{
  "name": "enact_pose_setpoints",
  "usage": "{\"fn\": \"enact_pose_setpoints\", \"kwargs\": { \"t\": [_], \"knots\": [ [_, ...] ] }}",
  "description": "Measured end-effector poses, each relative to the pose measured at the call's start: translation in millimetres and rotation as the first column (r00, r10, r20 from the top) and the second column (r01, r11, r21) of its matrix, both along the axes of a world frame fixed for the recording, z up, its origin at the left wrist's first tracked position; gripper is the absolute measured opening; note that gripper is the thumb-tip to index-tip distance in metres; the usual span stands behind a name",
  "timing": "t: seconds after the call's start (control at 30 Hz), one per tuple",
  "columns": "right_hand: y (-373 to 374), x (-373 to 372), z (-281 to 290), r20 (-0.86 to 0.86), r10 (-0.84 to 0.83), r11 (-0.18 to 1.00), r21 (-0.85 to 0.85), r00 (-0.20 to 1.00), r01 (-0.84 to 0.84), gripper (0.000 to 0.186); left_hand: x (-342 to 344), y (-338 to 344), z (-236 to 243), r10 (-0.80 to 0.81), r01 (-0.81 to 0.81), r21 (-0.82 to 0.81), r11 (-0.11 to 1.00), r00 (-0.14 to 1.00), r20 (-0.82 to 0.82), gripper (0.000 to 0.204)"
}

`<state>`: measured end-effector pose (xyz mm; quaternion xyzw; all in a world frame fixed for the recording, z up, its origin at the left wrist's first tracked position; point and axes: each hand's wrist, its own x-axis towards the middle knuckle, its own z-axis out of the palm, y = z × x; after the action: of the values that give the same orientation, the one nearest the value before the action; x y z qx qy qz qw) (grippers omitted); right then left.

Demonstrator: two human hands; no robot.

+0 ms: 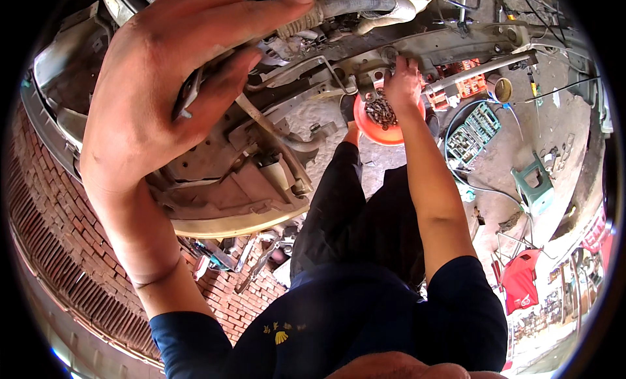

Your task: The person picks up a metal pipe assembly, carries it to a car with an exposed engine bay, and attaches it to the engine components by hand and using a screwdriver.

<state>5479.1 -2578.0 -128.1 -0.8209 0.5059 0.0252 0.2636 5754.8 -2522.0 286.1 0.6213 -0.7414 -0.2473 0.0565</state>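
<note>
Reaching up under the car's underside (261,177), left hand (163,85) is gripping a metal tool (188,95) in closed fingers — right hand (403,85) is picking in the orange bolt bowl (385,134), fingers curled — refitting looks partway, fasteners still loose.

The left hand (163,85) lies against the car's underbody (261,177), closed around a metal tool (187,93), with a ribbed hose (339,7) just beyond its fingertips. To the right, the right hand (403,82) reaches onto the crossmember (450,46), directly over a bowl of bolts (385,118). Further right, a socket set (473,131) and a plastic stool (535,183) sit on the floor, the stool nearer the picture's lower edge.
</note>
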Motion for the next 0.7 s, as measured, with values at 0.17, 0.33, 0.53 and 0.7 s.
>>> {"fn": "enact_pose_setpoints", "kwargs": {
  "t": [0.17, 0.33, 0.53, 0.7],
  "knots": [
    [-6.2, -4.8, -18.0, -0.019, -0.017, 0.998, 0.065, 1.000, 0.018, 0.040, 13.1, 8.9, -16.2, -0.047, 0.043, -0.143, 0.989, 0.999, -0.024, 0.054],
    [-2.8, -4.7, -11.6, 0.122, -0.073, 0.997, 0.021, 0.990, 0.071, 0.035, 4.1, 4.4, -13.2, 0.010, -0.016, -0.127, 0.992, 0.999, -0.045, 0.072],
    [38.2, 53.4, 8.7, 0.526, -0.723, 0.558, 0.827, 0.448, -0.072, 0.030, 15.9, 12.7, -25.4, -0.051, 0.033, -0.156, 0.987, 0.992, -0.112, 0.073],
    [48.0, 86.4, 10.6, 0.286, -0.938, 0.220, 0.927, 0.195, -0.303, 0.030, -5.5, 0.5, -21.4, 0.060, -0.042, -0.319, 0.947, 0.997, 0.048, 0.073]
  ]
}}
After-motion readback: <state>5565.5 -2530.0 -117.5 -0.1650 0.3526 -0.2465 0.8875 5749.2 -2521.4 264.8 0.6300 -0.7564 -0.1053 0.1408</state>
